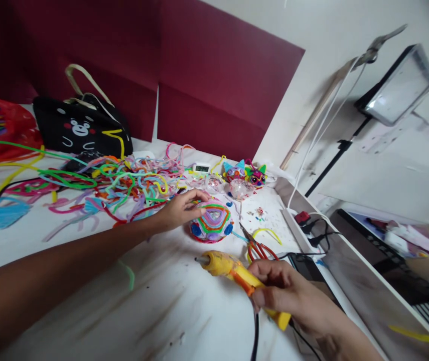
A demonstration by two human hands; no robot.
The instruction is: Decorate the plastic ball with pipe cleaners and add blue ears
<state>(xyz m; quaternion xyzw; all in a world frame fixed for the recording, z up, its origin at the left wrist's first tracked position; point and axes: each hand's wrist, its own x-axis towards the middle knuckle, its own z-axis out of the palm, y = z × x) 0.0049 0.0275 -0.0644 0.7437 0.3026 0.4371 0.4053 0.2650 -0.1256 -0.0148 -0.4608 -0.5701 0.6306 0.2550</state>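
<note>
My right hand [287, 293] is wrapped round a yellow hot glue gun [220, 264], its nozzle pointing left and a black cord hanging below. My left hand [184, 208] grips the upper left side of a round ball [214, 223] covered in coloured pipe cleaners, thumb in front and fingers behind. Purple, green and orange loops ring its front, with blue round spots lower down. The ball sits on the white table. Just right of it lie scissors [259, 249] with orange-red handles, beside a yellow pipe cleaner [269, 231].
Tangled pipe cleaners [124, 180] spread across the left, before a black bag [81, 128] and a red plastic bag [14, 125]. Behind the ball are clear balls [241, 189], a small digital clock [201, 168] and finished cat-eared figures [255, 175]. A power strip [306, 233] lies along the right edge.
</note>
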